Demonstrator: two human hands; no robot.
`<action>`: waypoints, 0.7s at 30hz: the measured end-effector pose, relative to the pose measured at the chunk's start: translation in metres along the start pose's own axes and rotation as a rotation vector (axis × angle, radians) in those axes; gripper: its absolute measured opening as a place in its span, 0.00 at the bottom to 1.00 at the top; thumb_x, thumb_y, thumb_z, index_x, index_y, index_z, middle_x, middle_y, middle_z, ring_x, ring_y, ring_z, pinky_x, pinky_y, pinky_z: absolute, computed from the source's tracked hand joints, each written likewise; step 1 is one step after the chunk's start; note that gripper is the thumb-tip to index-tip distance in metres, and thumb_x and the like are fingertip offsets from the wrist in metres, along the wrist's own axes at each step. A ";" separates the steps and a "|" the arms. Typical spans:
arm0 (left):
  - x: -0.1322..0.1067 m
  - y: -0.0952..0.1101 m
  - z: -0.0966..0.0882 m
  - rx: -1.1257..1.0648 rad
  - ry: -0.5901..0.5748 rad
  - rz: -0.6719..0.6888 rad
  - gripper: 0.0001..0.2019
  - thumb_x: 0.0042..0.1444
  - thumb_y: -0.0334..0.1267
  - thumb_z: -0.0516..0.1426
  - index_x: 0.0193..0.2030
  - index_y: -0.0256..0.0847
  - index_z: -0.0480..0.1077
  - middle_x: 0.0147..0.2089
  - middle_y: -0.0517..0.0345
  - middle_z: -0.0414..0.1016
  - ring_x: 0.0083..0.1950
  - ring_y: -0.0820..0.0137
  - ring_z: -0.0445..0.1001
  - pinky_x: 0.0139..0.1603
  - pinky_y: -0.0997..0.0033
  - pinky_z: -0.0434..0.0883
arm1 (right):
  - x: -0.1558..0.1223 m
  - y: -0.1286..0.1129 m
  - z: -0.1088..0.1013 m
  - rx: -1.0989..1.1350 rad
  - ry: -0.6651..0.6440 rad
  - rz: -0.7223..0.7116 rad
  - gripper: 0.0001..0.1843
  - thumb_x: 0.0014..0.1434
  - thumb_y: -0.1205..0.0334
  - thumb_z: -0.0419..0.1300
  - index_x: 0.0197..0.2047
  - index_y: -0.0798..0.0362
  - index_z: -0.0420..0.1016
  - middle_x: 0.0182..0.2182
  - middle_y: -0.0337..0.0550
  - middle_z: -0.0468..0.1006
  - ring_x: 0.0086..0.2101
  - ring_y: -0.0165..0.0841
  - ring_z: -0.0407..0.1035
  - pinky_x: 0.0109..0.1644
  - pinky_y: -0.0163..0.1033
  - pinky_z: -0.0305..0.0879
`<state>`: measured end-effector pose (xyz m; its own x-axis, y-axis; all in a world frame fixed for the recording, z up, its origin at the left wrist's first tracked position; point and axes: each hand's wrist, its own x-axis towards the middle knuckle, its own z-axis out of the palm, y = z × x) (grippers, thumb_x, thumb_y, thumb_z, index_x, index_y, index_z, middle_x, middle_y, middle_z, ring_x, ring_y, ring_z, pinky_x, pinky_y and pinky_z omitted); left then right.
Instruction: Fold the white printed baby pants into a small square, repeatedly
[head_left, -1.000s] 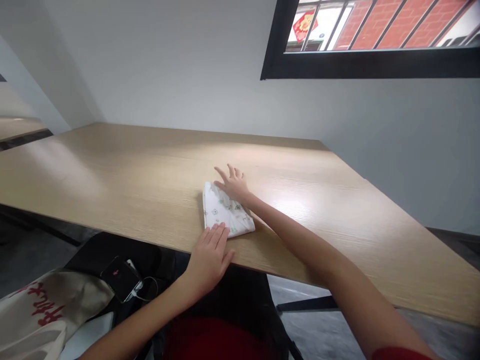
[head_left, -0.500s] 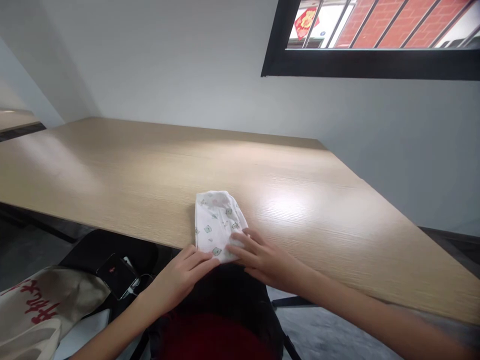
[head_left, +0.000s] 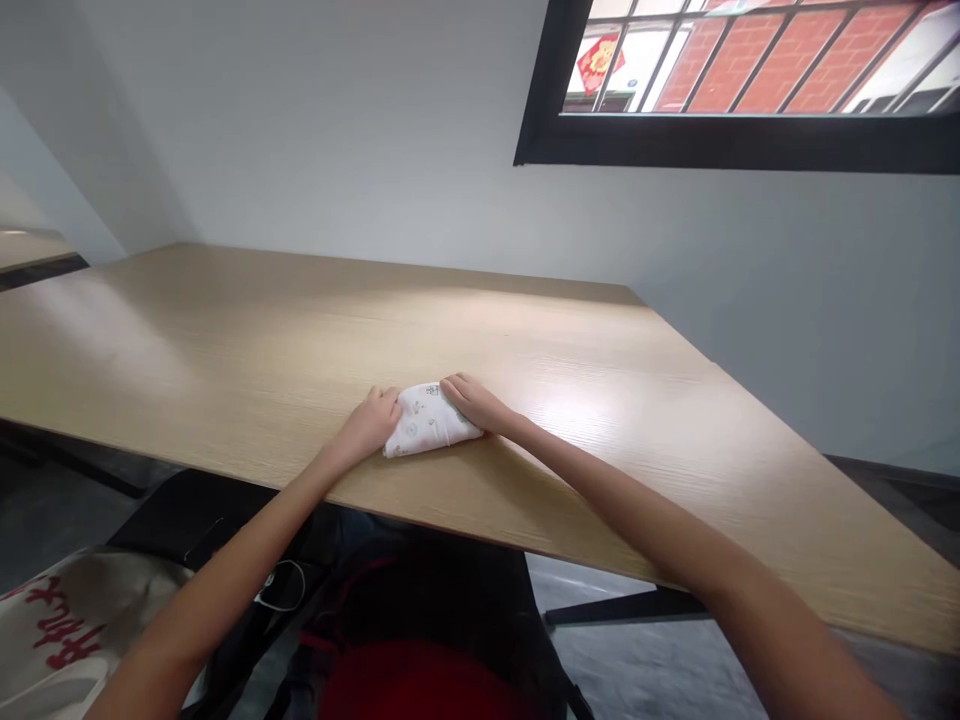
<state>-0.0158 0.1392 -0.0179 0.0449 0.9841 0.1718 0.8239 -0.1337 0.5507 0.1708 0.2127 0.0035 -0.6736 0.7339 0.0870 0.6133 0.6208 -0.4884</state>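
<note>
A folded white cloth (head_left: 427,422) with a small greenish print lies on the wooden table, its folded shape wide and low. My left hand (head_left: 376,418) grips its left end, fingers curled over the edge. At the upper right side, my right hand (head_left: 474,402) holds the cloth with its fingers bent over the far edge. Both thumbs are mostly hidden. The cloth's underside cannot be seen.
The wooden table (head_left: 300,350) reaches back to a grey wall (head_left: 337,130) with a barred, dark-framed window (head_left: 705,140). Below the front edge at left, a cream bag (head_left: 97,600) with red lettering rests beside a white cable (head_left: 289,600).
The cloth has gone from a taller shape at the table's front edge to a lower folded one farther in. Both hands have moved forward with it, now at its two sides.
</note>
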 end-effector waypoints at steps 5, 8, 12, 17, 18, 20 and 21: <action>0.000 0.016 0.007 0.075 0.078 0.048 0.17 0.59 0.36 0.43 0.53 0.38 0.62 0.57 0.46 0.58 0.58 0.58 0.56 0.57 0.53 0.54 | -0.014 -0.008 0.017 0.014 0.184 -0.046 0.23 0.63 0.56 0.47 0.57 0.59 0.56 0.52 0.55 0.62 0.52 0.39 0.57 0.54 0.43 0.56; 0.007 0.019 0.006 0.053 0.010 0.118 0.17 0.60 0.43 0.45 0.52 0.42 0.63 0.54 0.51 0.63 0.55 0.60 0.60 0.56 0.57 0.55 | -0.022 -0.003 0.022 0.088 0.179 -0.030 0.25 0.62 0.55 0.48 0.59 0.58 0.53 0.54 0.56 0.60 0.54 0.39 0.55 0.56 0.44 0.54; 0.014 0.003 -0.001 -0.005 -0.065 0.120 0.18 0.60 0.46 0.43 0.41 0.37 0.68 0.43 0.51 0.70 0.46 0.62 0.66 0.48 0.62 0.62 | -0.030 0.015 0.019 0.259 0.201 0.055 0.20 0.63 0.57 0.45 0.55 0.58 0.58 0.49 0.52 0.66 0.48 0.36 0.62 0.50 0.41 0.60; -0.004 -0.006 -0.011 -0.100 -0.083 0.069 0.16 0.60 0.46 0.42 0.38 0.38 0.65 0.38 0.55 0.70 0.38 0.67 0.68 0.39 0.69 0.65 | -0.043 0.021 0.013 0.365 0.268 0.056 0.17 0.61 0.59 0.47 0.49 0.57 0.64 0.37 0.44 0.72 0.37 0.32 0.66 0.39 0.36 0.63; -0.012 -0.004 -0.011 -0.109 -0.077 0.053 0.15 0.60 0.45 0.43 0.38 0.38 0.65 0.37 0.55 0.70 0.37 0.68 0.68 0.38 0.69 0.65 | -0.044 0.021 0.013 0.365 0.287 0.064 0.16 0.60 0.59 0.47 0.48 0.57 0.65 0.36 0.43 0.73 0.36 0.32 0.66 0.39 0.36 0.63; -0.036 0.005 -0.006 -0.113 -0.043 0.005 0.15 0.60 0.45 0.44 0.36 0.38 0.64 0.36 0.55 0.68 0.37 0.67 0.67 0.38 0.68 0.66 | -0.044 0.020 0.014 0.354 0.308 0.066 0.15 0.60 0.59 0.48 0.47 0.56 0.67 0.37 0.42 0.73 0.37 0.32 0.67 0.41 0.37 0.63; -0.049 0.011 -0.002 -0.111 -0.016 -0.027 0.15 0.59 0.46 0.44 0.35 0.38 0.64 0.36 0.55 0.67 0.37 0.67 0.67 0.39 0.66 0.66 | -0.044 0.020 0.015 0.343 0.306 0.055 0.14 0.60 0.59 0.47 0.45 0.55 0.68 0.38 0.43 0.73 0.38 0.32 0.67 0.42 0.38 0.63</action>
<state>-0.0098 0.0888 -0.0187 0.0334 0.9892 0.1429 0.7575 -0.1183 0.6420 0.2065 0.1887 -0.0227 -0.4593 0.8430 0.2799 0.4381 0.4891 -0.7542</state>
